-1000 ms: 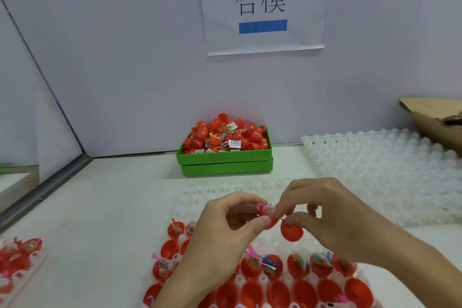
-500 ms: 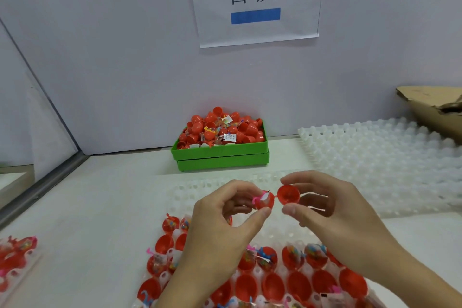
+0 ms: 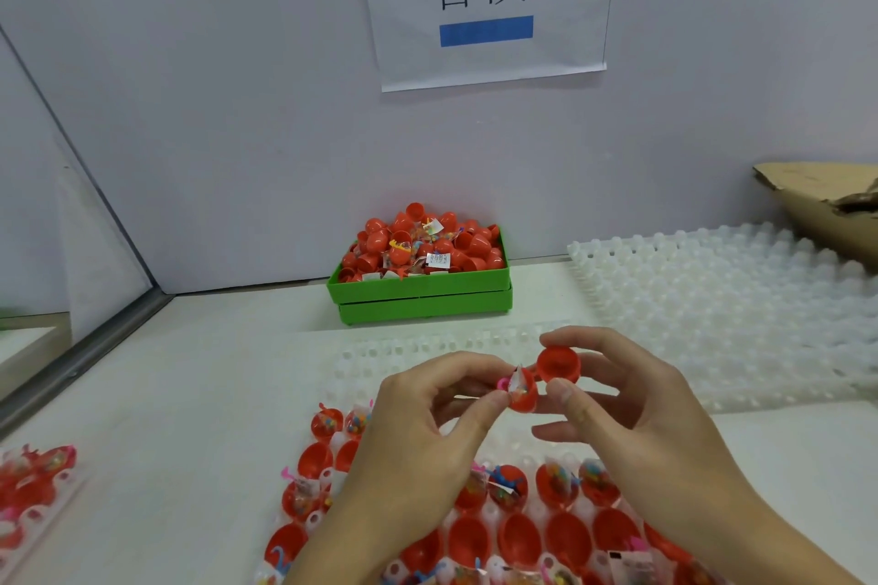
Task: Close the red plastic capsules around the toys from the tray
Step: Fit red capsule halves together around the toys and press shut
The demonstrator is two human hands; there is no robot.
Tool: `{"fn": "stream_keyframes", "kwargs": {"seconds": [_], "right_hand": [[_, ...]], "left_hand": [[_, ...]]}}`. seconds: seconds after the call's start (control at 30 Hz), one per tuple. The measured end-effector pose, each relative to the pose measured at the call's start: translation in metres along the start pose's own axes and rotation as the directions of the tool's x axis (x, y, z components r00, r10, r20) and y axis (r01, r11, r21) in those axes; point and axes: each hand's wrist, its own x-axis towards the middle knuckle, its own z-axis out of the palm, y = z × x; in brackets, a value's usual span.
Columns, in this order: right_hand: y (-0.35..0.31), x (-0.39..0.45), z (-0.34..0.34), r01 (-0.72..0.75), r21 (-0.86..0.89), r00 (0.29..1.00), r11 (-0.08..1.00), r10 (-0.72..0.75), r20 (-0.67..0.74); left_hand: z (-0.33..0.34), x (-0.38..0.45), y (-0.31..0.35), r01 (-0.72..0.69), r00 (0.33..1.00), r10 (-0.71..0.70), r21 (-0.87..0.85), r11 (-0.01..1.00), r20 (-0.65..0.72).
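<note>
To close well, the person should tuck the crinkled bag fully inside, line up the two rims squarely, then press. The left hand (image 3: 418,423) pinches the red plastic capsule half holding a bagged toy (image 3: 521,392) above the white dimpled plastic tray (image 3: 332,480). Just beside it, the right hand (image 3: 636,399) pinches the empty red plastic capsule cap (image 3: 559,363), its opening facing the camera.

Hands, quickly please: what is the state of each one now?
Left hand: closed, pinching the capsule half with the toy.
Right hand: closed, holding the empty capsule half.
</note>
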Motion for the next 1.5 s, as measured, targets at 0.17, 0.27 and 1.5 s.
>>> {"fn": "stream_keyframes", "kwargs": {"seconds": [0.17,0.27,1.5], "right_hand": [[-0.001,0.001,0.001,0.011,0.018,1.0,1.0,-0.011,-0.022],[-0.001,0.0,0.001,0.009,0.02,1.0,1.0,-0.009,-0.018],[-0.005,-0.001,0.003,-0.085,0.158,0.992,0.984,0.099,-0.077]], "left_hand": [[0.0,0.001,0.001,-0.009,0.998,0.01,0.021,1.0,-0.056],[0.002,0.001,0.001,-0.031,0.996,0.033,0.026,0.999,-0.086],[0.019,-0.004,0.003,-0.104,0.982,0.111,0.054,0.993,-0.154]]}}
